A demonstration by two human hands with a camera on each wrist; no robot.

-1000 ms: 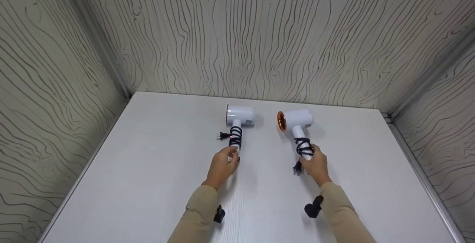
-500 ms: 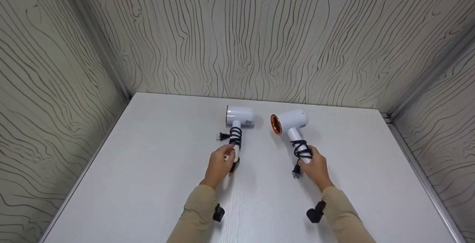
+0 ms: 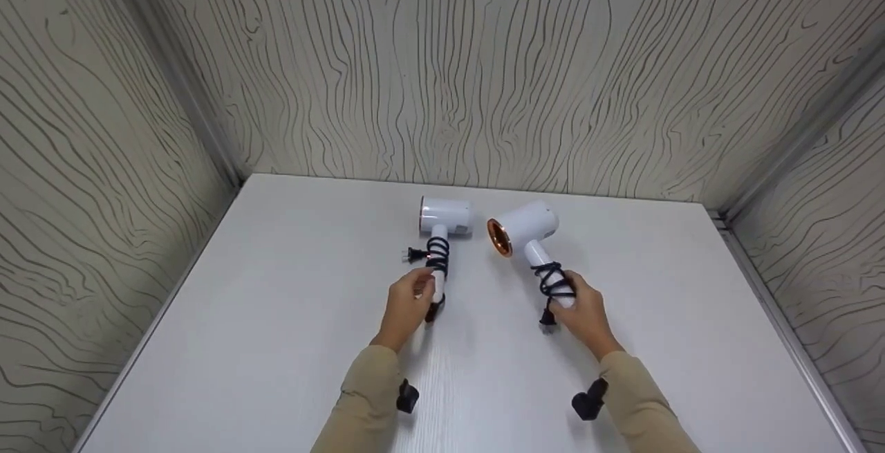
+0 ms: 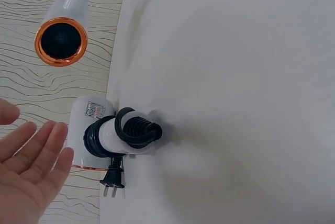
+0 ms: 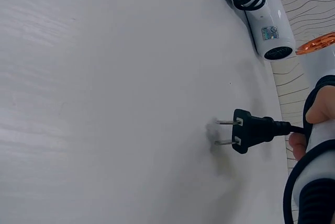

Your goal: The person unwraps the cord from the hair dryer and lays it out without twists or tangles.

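Two white hair dryers with black cords wound round their handles are in the head view. The left hair dryer [image 3: 449, 216] lies on the white table, its nozzle facing left. Beside its handle is my left hand [image 3: 406, 306]; the left wrist view shows its fingers [image 4: 44, 153] relaxed and apart from the handle. My right hand [image 3: 584, 312] grips the lower handle of the right hair dryer [image 3: 531, 221], whose copper-rimmed nozzle points left and down. A black two-pin plug [image 5: 254, 131] hangs from that dryer's cord; another plug [image 4: 113, 176] sits beside the left dryer's handle.
The white table [image 3: 276, 342] ends at a wood-grain patterned wall [image 3: 442, 79] just behind the dryers. Patterned side panels [image 3: 62, 232] stand left and right. A black wrist device [image 3: 589, 400] hangs under the right sleeve.
My right hand has swung the right hair dryer's head leftward, closer to the left dryer, tilting it further. The left hand has shifted slightly left, its fingers drawn off the handle. The left dryer stays put.
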